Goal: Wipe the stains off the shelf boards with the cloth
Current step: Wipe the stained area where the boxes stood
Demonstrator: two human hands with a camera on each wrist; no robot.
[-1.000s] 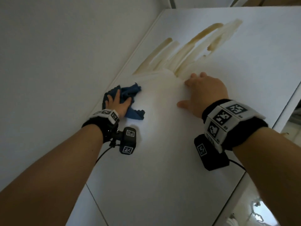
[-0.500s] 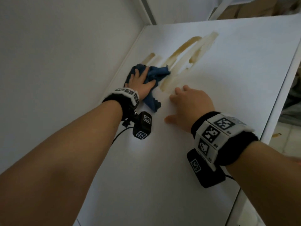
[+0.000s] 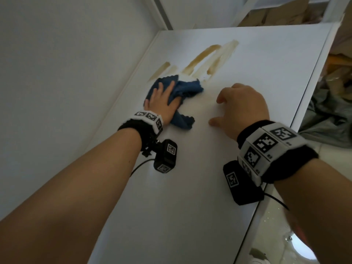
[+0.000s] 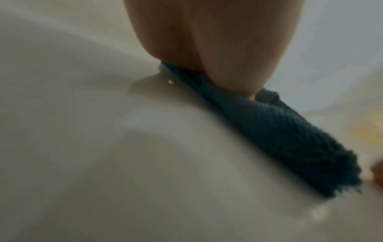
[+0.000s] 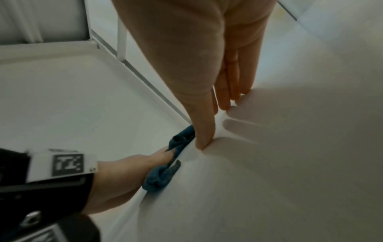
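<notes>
A white shelf board (image 3: pixel 190 197) fills the head view. Brown streaked stains (image 3: pixel 202 60) lie near its far end. A crumpled blue cloth (image 3: pixel 182 89) sits just below the streaks, against the left side. My left hand (image 3: pixel 162 100) lies flat on the cloth with straight fingers and presses it onto the board. In the left wrist view the palm (image 4: pixel 217 41) bears down on the cloth (image 4: pixel 279 134). To the right of the cloth, my right hand (image 3: pixel 242 107) rests on the bare board, fingertips (image 5: pixel 232 91) touching it and holding nothing.
A white wall (image 3: pixel 57 73) runs along the board's left edge. The board's right edge (image 3: pixel 304 115) drops off to a floor with cardboard and a grey bag (image 3: pixel 331 115). A white frame post (image 5: pixel 122 41) stands at the far corner.
My left hand has pushed the cloth forward along the wall up to the stains. The near ends of the streaks are gone. My right hand has stayed resting on the board.
</notes>
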